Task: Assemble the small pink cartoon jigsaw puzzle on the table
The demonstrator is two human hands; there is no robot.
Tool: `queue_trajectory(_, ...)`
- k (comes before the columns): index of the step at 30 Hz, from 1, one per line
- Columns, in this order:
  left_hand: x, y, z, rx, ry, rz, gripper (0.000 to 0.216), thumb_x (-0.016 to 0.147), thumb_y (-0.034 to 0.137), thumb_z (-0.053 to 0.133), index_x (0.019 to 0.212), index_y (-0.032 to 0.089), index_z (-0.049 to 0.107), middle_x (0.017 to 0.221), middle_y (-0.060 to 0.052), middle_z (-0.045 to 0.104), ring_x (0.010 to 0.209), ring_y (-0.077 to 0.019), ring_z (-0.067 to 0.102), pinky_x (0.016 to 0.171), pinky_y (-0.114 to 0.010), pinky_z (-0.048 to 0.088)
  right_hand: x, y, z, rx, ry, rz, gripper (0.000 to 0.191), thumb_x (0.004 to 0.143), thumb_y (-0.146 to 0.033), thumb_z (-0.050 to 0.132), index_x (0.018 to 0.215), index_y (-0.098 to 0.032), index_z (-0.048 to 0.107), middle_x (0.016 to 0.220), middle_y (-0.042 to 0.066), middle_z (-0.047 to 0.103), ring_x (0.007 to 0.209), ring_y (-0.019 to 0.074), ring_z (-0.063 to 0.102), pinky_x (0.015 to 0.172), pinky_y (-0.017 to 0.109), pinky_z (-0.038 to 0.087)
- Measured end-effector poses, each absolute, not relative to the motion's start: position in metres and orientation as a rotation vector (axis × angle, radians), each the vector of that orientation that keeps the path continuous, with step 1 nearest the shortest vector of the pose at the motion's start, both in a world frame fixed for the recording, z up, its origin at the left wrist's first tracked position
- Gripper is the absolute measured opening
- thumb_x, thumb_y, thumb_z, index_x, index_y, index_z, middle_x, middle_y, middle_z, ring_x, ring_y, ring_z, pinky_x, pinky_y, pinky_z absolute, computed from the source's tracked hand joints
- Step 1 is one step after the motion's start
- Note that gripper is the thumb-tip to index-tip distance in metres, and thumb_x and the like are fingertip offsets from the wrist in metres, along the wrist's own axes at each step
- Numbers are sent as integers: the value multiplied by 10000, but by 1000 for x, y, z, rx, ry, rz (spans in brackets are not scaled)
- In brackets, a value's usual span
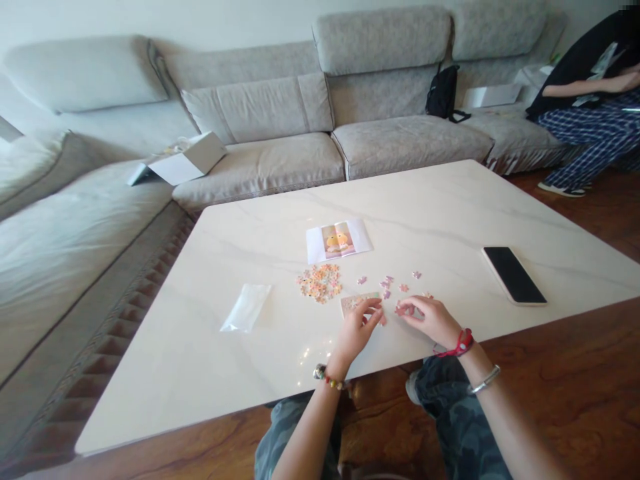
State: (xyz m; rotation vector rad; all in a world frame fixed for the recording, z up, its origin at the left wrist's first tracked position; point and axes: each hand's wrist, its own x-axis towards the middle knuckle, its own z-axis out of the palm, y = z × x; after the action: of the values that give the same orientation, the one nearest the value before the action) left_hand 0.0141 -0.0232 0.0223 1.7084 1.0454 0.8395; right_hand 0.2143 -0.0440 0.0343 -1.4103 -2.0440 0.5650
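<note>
Curled above a small, partly joined puzzle section [350, 305], my left hand [357, 330] has its thumb and fingertips close together. Whether anything is between them is too small to make out. A pinkish piece shows just beside its thumb tip. To the right, my right hand [433, 320] pinches a small puzzle piece [399, 307] between thumb and fingers. Several loose pinkish and purple pieces [387, 282] lie scattered beyond both hands. A heap of orange, yellow and pink pieces [320, 283] sits left of them. My left hand covers part of the puzzle section.
A creased sheet with a printed picture [340, 241] lies behind the pieces on the white table [280, 227]. A clear plastic bag [247, 308] is at left, a phone [515, 275] at right. Beyond stands a grey sofa [400, 143]; a person [585, 100] sits at far right.
</note>
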Motion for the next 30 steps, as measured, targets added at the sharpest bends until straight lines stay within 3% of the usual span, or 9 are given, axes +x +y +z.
queue_trajectory(2, 24, -15, 28, 1504, 921, 798, 244, 777, 365, 531, 932, 177, 548, 818, -33, 615, 631, -110, 597, 600, -244, 484, 205, -37, 46, -1370, -1991, 626, 108, 754, -219, 526, 844, -216, 583, 801, 39, 653, 656, 145, 592, 645, 292, 492)
queue_trajectory(7, 40, -6, 25, 1298, 901, 820, 267, 702, 401, 609, 776, 157, 531, 612, 18, 557, 485, -77, 525, 488, -203, 416, 203, -28, 38, -1344, -1606, 1031, 282, 720, -284, 568, 989, -201, 564, 839, 53, 660, 745, 170, 627, 648, 305, 517)
queue_trajectory(13, 50, -11, 13, 1188, 954, 872, 261, 680, 393, 623, 730, 154, 531, 564, 26, 557, 465, -64, 485, 469, -188, 364, 205, -30, 17, -1336, -1221, 1231, 282, 668, -371, 623, 851, -160, 587, 783, 65, 656, 703, 180, 627, 547, 283, 510)
queue_trajectory(22, 51, -12, 10, 1049, 988, 919, 273, 663, 402, 628, 709, 148, 539, 608, 8, 584, 461, -65, 492, 474, -199, 356, 196, -27, 26, -1305, -1199, 1270, 241, 640, -347, 656, 800, -173, 610, 828, 69, 673, 760, 189, 628, 550, 262, 491)
queue_trajectory(30, 28, 2, 17, 1154, 1101, 922, 227, 737, 388, 539, 742, 162, 563, 799, -49, 659, 670, -121, 593, 536, -213, 387, 197, -13, 26, -1394, -1180, 1213, 270, 622, -364, 657, 787, -151, 668, 754, 72, 690, 620, 176, 621, 532, 292, 507)
